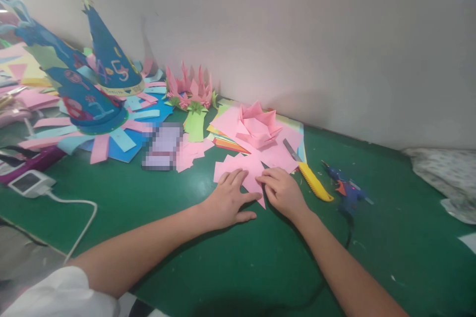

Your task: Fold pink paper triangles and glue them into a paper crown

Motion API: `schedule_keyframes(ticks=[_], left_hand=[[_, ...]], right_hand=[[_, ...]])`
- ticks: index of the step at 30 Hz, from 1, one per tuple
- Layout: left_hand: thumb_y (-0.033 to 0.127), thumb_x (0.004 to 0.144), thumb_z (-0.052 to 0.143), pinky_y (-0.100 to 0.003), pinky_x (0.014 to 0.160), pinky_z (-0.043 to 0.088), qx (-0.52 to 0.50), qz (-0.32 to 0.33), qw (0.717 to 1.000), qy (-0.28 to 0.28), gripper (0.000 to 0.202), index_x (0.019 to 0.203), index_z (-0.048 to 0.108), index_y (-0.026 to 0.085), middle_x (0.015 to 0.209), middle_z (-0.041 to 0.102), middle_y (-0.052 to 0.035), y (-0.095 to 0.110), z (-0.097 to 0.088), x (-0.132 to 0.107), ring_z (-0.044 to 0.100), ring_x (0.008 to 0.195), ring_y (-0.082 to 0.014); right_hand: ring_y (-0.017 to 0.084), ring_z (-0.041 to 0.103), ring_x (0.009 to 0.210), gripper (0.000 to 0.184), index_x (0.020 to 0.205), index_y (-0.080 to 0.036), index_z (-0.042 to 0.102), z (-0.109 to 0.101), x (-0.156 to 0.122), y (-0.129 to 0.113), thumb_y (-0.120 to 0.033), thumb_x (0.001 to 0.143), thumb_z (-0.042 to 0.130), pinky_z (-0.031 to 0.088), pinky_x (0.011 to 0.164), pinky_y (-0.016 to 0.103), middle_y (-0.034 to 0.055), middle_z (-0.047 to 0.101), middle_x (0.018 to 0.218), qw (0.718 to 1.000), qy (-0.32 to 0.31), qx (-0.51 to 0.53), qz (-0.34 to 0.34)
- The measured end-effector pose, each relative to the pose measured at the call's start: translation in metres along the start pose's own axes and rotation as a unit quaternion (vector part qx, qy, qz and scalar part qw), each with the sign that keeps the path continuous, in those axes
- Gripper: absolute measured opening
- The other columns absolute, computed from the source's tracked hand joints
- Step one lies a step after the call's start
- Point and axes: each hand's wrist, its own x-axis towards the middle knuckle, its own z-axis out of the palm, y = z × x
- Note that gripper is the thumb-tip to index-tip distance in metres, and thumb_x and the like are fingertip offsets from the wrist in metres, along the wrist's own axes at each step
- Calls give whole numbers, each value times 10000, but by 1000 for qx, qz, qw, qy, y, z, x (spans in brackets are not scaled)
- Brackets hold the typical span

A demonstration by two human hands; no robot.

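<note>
Pink paper point(241, 161) lies on the green table in front of me, made up of several overlapping pieces. On its left part rests my left hand point(231, 198), palm down with the fingers spread and holding nothing. At the right edge of a small pointed pink piece, my right hand point(282, 190) has its thumb and fingers drawn together on the paper. How much of that piece is folded beneath my fingers is hidden. Just beyond stands a folded pink paper flower point(258, 126) on a stack of coloured sheets point(226, 144).
A yellow utility knife point(314, 181) with its blade out and a blue glue gun point(347, 190) lie to the right. Leftward are a blurred phone-like object point(163, 146), a pink paper crown point(189, 89), blue cone hats point(111, 59) and a white charger point(31, 183) with a cable.
</note>
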Motion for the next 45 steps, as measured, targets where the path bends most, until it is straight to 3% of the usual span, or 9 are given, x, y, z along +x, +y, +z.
schedule_keyframes(ticks=[4, 8, 14, 18, 28, 36, 45], left_hand=[[502, 796, 586, -496, 946, 327, -14, -17, 1000, 13, 429, 1152, 559, 264, 1330, 370, -148, -1, -2, 2, 355, 1222, -335], [523, 833, 514, -460, 892, 336, 6, -114, 991, 63, 439, 1099, 535, 174, 1145, 514, -133, -4, -9, 5, 451, 1067, -287], [364, 863, 518, -397, 804, 323, 3, -165, 984, 63, 228, 995, 546, 180, 942, 602, -55, -10, -13, 7, 470, 939, -240], [278, 882, 484, -371, 791, 316, -17, -151, 986, 75, 140, 920, 583, 187, 917, 618, -38, -9, -14, 8, 478, 917, -213], [196, 887, 456, -348, 822, 396, -31, -58, 994, 82, 166, 905, 616, 157, 946, 614, -61, -12, -9, 8, 543, 912, -184], [192, 914, 414, -342, 815, 454, -20, -22, 995, 96, 230, 888, 632, 126, 898, 607, -78, -14, -7, 9, 560, 853, -180], [151, 915, 382, -324, 822, 487, -7, 25, 999, 32, 218, 901, 596, 110, 907, 584, -84, -11, -7, 11, 556, 864, -178]], right_hand=[[220, 560, 834, 246, 926, -181, 637, 1, -1, -1, -87, 823, 434, 458, 752, 387, 86, 632, 876, 1000, 6, 7, -2], [210, 570, 798, 159, 899, -183, 620, 1, 1, -4, -183, 871, 464, 451, 742, 375, 78, 638, 841, 1000, -3, 4, 2], [204, 567, 808, 130, 888, -177, 595, 3, 3, -7, -257, 895, 493, 447, 737, 358, 74, 634, 842, 1000, -18, 2, 11], [205, 573, 830, 143, 953, -184, 608, 6, 3, -7, -230, 899, 484, 459, 744, 361, 78, 637, 877, 1000, -21, 0, -2], [203, 564, 837, 184, 1007, -186, 627, 8, 0, -4, -211, 905, 475, 475, 740, 362, 84, 628, 904, 1000, -22, 1, -11], [195, 553, 822, 193, 1015, -176, 639, 7, 1, -3, -211, 900, 487, 470, 723, 347, 81, 614, 884, 1000, -25, 5, -15], [187, 534, 814, 207, 1022, -192, 652, 8, 1, -2, -211, 901, 485, 460, 722, 343, 76, 602, 878, 999, -30, 9, -15]])
